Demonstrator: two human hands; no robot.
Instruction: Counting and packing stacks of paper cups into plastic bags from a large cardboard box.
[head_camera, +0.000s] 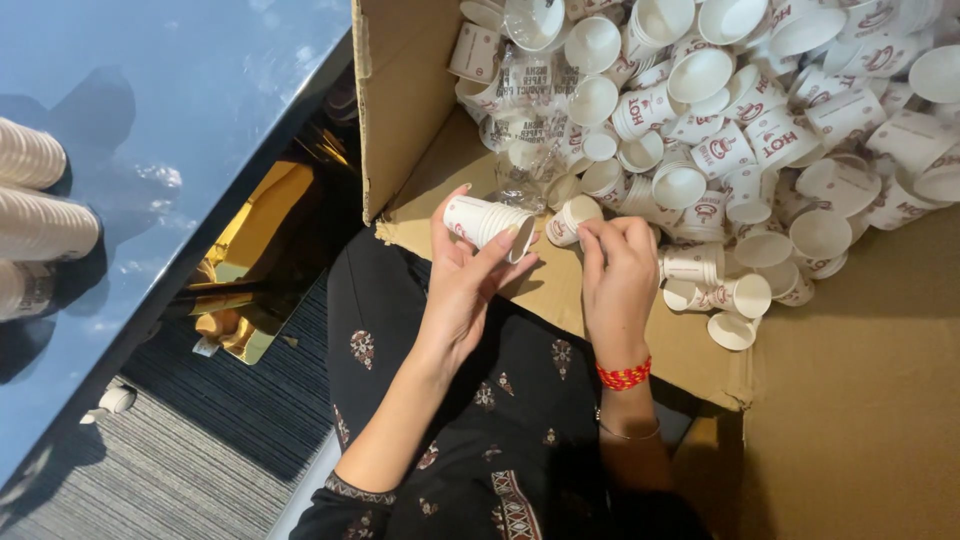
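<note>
A cardboard box (420, 120) holds a heap of loose paper cups (740, 130). Over its flap, the left hand (465, 285) grips a short nested cup stack (488, 222), lying sideways, mouths facing right. The right hand (618, 275) pinches a single cup (572, 218) just beside the stack.

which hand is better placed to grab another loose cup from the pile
Probably the right hand: it holds just one small cup beside the loose cups, while the left hand grips the nested stack.
</note>
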